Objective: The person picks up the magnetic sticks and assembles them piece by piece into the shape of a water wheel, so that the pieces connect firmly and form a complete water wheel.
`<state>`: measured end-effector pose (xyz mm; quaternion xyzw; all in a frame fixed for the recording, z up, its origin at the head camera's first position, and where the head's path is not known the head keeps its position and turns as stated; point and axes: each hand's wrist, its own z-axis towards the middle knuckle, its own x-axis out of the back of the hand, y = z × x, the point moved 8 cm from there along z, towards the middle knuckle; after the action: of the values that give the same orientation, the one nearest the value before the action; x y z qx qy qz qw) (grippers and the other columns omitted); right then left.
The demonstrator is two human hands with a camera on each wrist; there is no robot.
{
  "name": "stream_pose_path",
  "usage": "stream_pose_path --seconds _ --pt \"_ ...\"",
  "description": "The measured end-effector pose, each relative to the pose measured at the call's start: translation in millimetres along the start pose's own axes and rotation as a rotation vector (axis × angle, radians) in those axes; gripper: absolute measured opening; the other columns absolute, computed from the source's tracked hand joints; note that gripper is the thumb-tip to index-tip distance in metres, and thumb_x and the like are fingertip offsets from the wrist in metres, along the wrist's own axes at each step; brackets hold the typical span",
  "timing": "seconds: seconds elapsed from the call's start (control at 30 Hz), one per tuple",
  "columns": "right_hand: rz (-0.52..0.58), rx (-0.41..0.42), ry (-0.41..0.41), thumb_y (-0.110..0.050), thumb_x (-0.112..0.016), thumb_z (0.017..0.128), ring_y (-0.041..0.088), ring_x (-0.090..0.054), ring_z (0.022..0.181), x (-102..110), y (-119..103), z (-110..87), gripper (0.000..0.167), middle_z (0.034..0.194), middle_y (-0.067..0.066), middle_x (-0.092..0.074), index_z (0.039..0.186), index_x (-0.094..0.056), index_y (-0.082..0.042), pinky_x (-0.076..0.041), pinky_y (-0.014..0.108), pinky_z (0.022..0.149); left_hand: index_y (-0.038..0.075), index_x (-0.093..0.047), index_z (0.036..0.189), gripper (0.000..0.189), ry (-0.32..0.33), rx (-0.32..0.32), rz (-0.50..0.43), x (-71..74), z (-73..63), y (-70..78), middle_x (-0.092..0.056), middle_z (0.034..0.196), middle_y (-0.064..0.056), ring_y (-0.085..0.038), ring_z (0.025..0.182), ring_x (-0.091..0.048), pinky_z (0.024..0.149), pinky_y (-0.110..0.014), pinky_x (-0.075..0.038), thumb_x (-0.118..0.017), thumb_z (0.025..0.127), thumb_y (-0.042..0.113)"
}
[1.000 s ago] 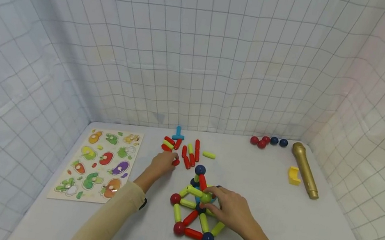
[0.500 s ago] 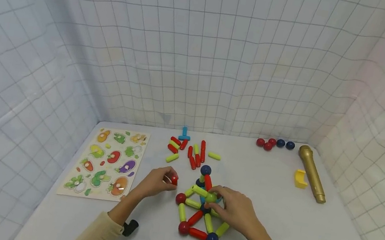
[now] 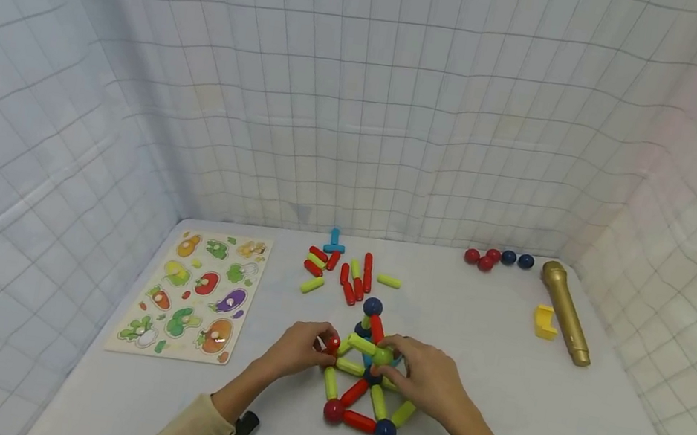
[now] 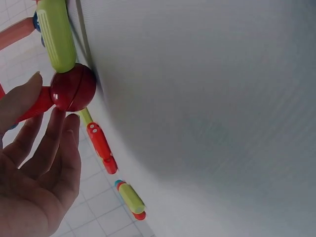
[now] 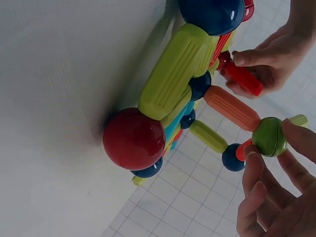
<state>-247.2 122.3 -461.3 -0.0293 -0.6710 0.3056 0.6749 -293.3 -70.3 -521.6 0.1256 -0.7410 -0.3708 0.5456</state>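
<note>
In the head view, my left hand (image 3: 296,351) pinches a red magnetic rod (image 5: 247,81) between thumb and fingers. The rod stands up from a red ball (image 4: 73,88) at the left corner of a ball-and-rod structure; in the left wrist view its end touches that ball. My right hand (image 3: 432,382) pinches a green ball (image 5: 269,137) raised above the structure's middle. An orange-red rod (image 5: 232,107) runs from it down to a dark blue ball (image 5: 200,86). One yellow-green rod (image 3: 362,345) points from the green ball toward my left hand.
Several loose red and yellow-green rods (image 3: 348,293) lie behind the structure, near blue pieces (image 3: 333,247). A vegetable puzzle board (image 3: 167,345) lies left. Loose red and blue balls (image 3: 486,264), a yellow piece (image 3: 544,323) and a gold microphone-like tube (image 3: 566,314) are at the back right.
My left hand has picked a red rod from near the loose pieces, turned it upright and brought it right, onto the structure's left red ball. My right hand stays on the green ball.
</note>
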Motion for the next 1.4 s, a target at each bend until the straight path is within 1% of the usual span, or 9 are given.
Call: stream_pose_path --seconds 0.13,0.23,0.4,0.57,0.77,0.93,1.07,1.2,1.4 --pt "0.015 -0.011 -0.024 -0.049 -0.070 0.085 0.008 -0.055 0.070 4 5 6.1 0.045 0.095 -0.009 -0.070 0.124 -0.060 -0.031 -0.042 0.021 0.060 0.011 -0.069 0.108 0.027 0.002 0.021 0.042 -0.8 -0.9 -6.2 -0.069 0.095 -0.001 -0.012 0.082 -0.059 0.072 -0.025 -0.054 -0.077 0.083 0.020" --pt "0.071 -0.069 -0.001 -0.052 -0.065 0.087 0.008 -0.052 0.064 14 26 19.0 0.045 0.095 -0.004 -0.072 0.126 -0.059 -0.029 -0.042 0.023 0.057 0.011 -0.070 0.105 0.025 0.014 0.020 0.042 -0.1 -1.5 -7.3 -0.069 0.094 -0.001 -0.012 0.081 -0.059 0.071 -0.025 -0.054 -0.077 0.083 0.019" --pt "0.127 -0.230 0.125 -0.046 -0.059 0.094 0.014 -0.057 0.067 28 105 63.1 0.036 0.095 0.007 -0.072 0.116 -0.065 -0.018 -0.043 0.025 0.055 0.011 -0.069 0.102 0.023 0.047 0.039 0.029 3.1 -0.7 -8.1 -0.069 0.093 -0.002 -0.012 0.080 -0.059 0.071 -0.025 -0.054 -0.078 0.082 0.018" --pt "0.020 -0.392 0.146 -0.033 -0.055 0.096 0.033 -0.064 0.081 36 188 104.6 0.034 0.105 0.017 -0.068 0.120 -0.061 -0.010 -0.048 0.037 0.058 0.011 -0.068 0.097 0.021 0.055 0.069 0.019 1.0 -0.1 -8.6 -0.069 0.090 -0.002 -0.012 0.077 -0.058 0.068 -0.023 -0.053 -0.079 0.080 0.016" --pt "-0.107 -0.480 0.105 -0.016 -0.047 0.092 0.055 -0.053 0.112 55 240 136.1 0.049 0.138 0.028 -0.045 0.139 -0.045 -0.003 -0.047 0.064 0.082 0.011 -0.067 0.092 0.020 0.058 0.068 0.025 -2.0 1.7 -4.5 -0.067 0.083 0.001 -0.010 0.073 -0.055 0.064 -0.020 -0.050 -0.081 0.079 0.017" --pt "-0.133 -0.517 -0.021 -0.013 -0.046 0.091 0.053 -0.050 0.119 46 255 148.7 0.050 0.143 0.029 -0.040 0.139 -0.042 0.002 -0.045 0.065 0.088 0.011 -0.067 0.091 0.020 0.050 0.072 0.038 -0.7 -2.4 -5.1 -0.066 0.081 0.001 -0.010 0.071 -0.053 0.062 -0.019 -0.048 -0.081 0.078 0.017" --pt "-0.139 -0.541 0.025 -0.018 -0.045 0.092 0.054 -0.055 0.109 47 255 144.7 0.044 0.133 0.032 -0.045 0.132 -0.047 0.002 -0.047 0.063 0.083 0.011 -0.067 0.091 0.020 0.052 0.057 0.067 1.4 -3.1 -5.3 -0.066 0.081 0.002 -0.010 0.071 -0.053 0.062 -0.019 -0.048 -0.081 0.079 0.018" --pt "-0.162 -0.563 0.092 -0.022 -0.047 0.094 0.052 -0.059 0.100 53 255 137.3 0.047 0.125 0.034 -0.051 0.137 -0.044 -0.003 -0.048 0.060 0.079 0.011 -0.067 0.093 0.021 0.032 0.038 0.070 1.9 1.2 -3.8 -0.066 0.081 0.002 -0.009 0.072 -0.054 0.064 -0.019 -0.049 -0.081 0.079 0.018" --pt "-0.168 -0.518 0.032 -0.024 -0.054 0.093 0.044 -0.061 0.087 50 256 131.6 0.038 0.104 0.028 -0.063 0.127 -0.052 -0.007 -0.048 0.051 0.069 0.011 -0.068 0.092 0.020 0.014 0.030 0.061 -2.1 5.4 -5.0 -0.066 0.078 0.003 -0.009 0.069 -0.053 0.062 -0.018 -0.048 -0.081 0.079 0.018"
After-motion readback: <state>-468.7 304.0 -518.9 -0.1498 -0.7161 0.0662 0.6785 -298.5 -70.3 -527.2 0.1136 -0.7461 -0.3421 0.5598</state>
